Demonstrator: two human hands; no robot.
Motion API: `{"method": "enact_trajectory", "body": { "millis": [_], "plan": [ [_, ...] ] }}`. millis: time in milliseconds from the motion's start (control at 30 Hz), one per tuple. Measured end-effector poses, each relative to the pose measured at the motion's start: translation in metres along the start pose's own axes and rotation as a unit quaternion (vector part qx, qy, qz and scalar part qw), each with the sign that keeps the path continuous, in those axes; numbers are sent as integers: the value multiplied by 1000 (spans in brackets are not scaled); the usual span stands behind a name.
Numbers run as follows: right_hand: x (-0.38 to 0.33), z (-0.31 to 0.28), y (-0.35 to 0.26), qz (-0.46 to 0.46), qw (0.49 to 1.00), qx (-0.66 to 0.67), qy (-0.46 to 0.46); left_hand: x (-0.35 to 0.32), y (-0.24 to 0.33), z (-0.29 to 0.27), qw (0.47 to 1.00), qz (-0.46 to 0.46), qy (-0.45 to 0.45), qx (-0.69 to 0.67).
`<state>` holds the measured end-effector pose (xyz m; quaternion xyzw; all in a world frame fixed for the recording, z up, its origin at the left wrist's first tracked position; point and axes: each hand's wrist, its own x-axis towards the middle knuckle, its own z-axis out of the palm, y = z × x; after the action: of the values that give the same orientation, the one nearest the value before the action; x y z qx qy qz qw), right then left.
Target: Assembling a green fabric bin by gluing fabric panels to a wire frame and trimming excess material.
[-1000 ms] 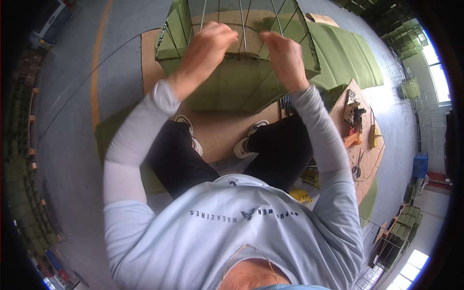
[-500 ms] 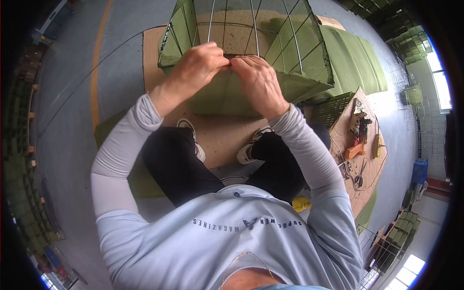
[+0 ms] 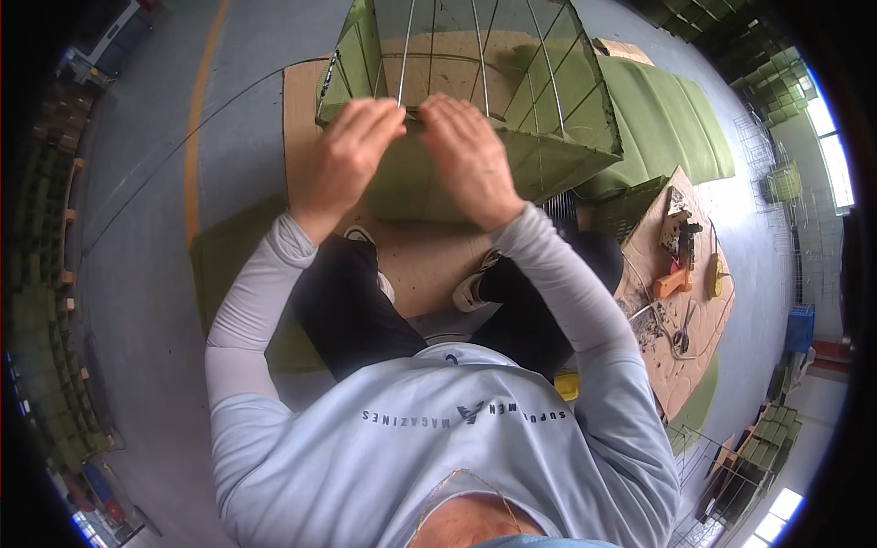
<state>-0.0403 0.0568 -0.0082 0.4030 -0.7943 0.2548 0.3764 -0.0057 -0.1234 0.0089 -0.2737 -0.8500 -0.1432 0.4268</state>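
Nearest the camera, the person sits with knees apart on a cardboard sheet [image 3: 429,265] laid on the floor, both forearms reaching forward. The left hand [image 3: 352,151] and right hand [image 3: 470,155] meet at the near top rim of a wire cage [image 3: 475,100] covered in green cloth, which stands on the cardboard just ahead of the shoes. Both hands' fingers are curled down over the same rim wire, close together and almost touching; they look clenched on it, pinching the cloth edge against the wire, though the fingertips are hidden behind the knuckles. The step in hand seems to be fixing the cloth to the frame at this spot along the rim. The next move likely calls for keeping the cloth taut with one hand while the other works the fastening, then shifting both hands along the wire. To the right, well apart from the hands, a second cardboard [image 3: 681,292] carries pliers [image 3: 671,283], scissors [image 3: 683,336] and wire scraps. Beyond the cage lies a folded green cloth [image 3: 667,119] on the floor.
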Motion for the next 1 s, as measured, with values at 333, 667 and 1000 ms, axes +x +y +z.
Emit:
{"method": "enact_trajectory", "body": {
  "millis": [333, 667, 1000],
  "plan": [
    [13, 13, 2, 105, 979, -26, -172, -1, -19, 16, 989, -48, -89, -104],
    [52, -10, 45, 270, 890, 355, 93, 42, 15, -20, 988, 51, -119, 87],
    [-45, -69, 64, 75, 991, -88, -65, 34, 57, 83, 993, 16, -35, -109]
  ]
}}
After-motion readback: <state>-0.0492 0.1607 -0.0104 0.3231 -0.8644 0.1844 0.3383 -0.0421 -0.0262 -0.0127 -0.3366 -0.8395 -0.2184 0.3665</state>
